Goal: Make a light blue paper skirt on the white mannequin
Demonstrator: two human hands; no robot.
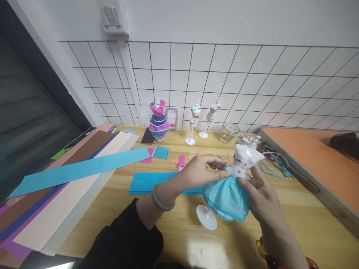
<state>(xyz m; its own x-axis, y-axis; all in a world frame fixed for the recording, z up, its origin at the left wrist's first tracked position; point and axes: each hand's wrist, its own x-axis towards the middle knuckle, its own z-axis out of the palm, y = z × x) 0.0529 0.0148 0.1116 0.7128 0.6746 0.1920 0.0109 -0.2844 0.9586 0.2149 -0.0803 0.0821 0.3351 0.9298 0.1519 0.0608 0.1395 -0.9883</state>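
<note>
A small white mannequin (243,158) with blue marks on its chest leans to the right, its round white base (206,217) tilted above the table. Around its waist hangs a light blue gathered skirt (228,196) with a brighter blue hem. My left hand (202,172), with a green bangle at the wrist, pinches the skirt's waist from the left. On the other side my right hand (259,190) grips the waist, its thumb on the blue material and its other fingers partly hidden behind the mannequin.
Folded blue paper (154,183) lies behind my left forearm. Long coloured strips (84,168) cover the left side. At the back stand a dressed mannequin (158,123), two bare-stemmed ones (194,119), a phone (147,136) and a glass jar (228,133). An orange-topped surface (314,157) borders the right.
</note>
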